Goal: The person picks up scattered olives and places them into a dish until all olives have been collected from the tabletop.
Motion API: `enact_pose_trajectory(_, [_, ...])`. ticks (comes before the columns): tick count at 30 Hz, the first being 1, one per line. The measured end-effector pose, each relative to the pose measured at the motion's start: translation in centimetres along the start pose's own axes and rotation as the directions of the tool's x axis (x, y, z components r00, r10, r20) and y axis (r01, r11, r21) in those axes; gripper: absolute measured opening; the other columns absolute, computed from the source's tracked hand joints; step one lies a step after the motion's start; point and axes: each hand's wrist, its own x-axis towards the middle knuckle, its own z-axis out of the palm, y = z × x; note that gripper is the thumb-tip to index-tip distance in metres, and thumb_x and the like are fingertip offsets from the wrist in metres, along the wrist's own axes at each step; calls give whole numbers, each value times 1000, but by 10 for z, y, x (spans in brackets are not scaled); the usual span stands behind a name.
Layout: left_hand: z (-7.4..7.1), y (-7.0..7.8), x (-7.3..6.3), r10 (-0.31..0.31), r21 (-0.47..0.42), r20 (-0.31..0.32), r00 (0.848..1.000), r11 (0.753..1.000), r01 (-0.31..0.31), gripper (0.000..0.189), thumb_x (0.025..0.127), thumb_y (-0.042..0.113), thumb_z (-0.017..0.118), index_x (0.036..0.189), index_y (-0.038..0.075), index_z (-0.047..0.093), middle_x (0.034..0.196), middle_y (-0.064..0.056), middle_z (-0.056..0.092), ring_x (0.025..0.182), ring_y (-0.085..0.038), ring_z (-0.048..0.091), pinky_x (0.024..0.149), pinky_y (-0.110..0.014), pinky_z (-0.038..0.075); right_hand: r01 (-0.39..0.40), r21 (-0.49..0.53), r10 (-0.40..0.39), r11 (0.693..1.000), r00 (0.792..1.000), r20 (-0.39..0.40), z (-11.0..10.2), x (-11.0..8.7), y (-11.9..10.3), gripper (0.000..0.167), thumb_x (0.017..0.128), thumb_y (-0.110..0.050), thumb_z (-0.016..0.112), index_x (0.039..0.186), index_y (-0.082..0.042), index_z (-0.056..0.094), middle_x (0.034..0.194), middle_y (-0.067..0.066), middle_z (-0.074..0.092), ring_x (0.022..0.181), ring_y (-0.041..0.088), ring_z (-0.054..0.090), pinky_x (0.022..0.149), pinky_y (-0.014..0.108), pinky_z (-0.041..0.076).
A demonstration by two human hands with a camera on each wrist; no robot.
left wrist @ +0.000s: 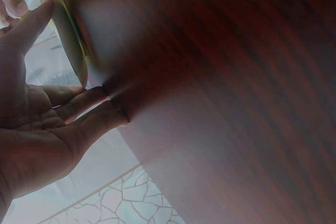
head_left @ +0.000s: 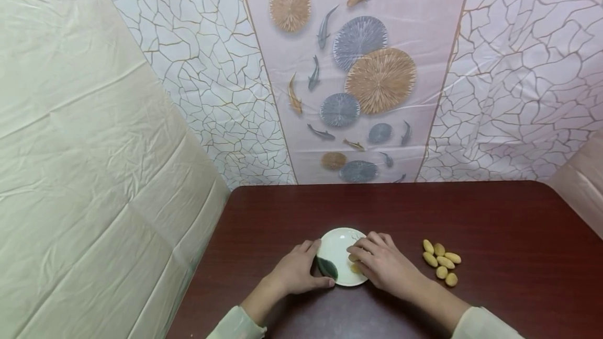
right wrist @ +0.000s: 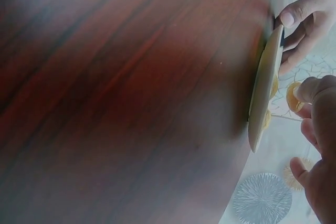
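Observation:
A small white plate [head_left: 335,245] with a dark green leaf pattern lies on the table. My left hand [head_left: 299,268] holds its left rim, thumb at the near edge and fingers at the far side; the left wrist view shows the plate [left wrist: 68,40] edge-on. Over the plate's right part, my right hand [head_left: 386,266] pinches a yellow-brown oval piece [right wrist: 293,97], which hangs apart from the plate in the right wrist view. Two similar pieces [right wrist: 274,86] lie on the plate, partly hidden by its rim there. Their exact kind cannot be told.
Several more yellow-brown oval pieces [head_left: 443,261] lie in a loose group on the table to the right of my right hand. The dark red-brown wooden table [head_left: 264,213] ends at a patterned cloth wall [head_left: 358,77]. A pale quilted cloth [head_left: 103,171] hangs along the left.

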Motion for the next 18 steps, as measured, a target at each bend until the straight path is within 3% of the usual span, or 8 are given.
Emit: enact_pose_trajectory(18, [0,0,-1,4,-4,-11,1000,1000,-4,114,87,69,84,171,7,39,160,-11,57,147,-33,58,113,-51,57,-17,-12,17,1000,999,46,4,-1,-6,31,90,-17,90,119,-15,80,112,-6,76,104,18,64,86,50,53])
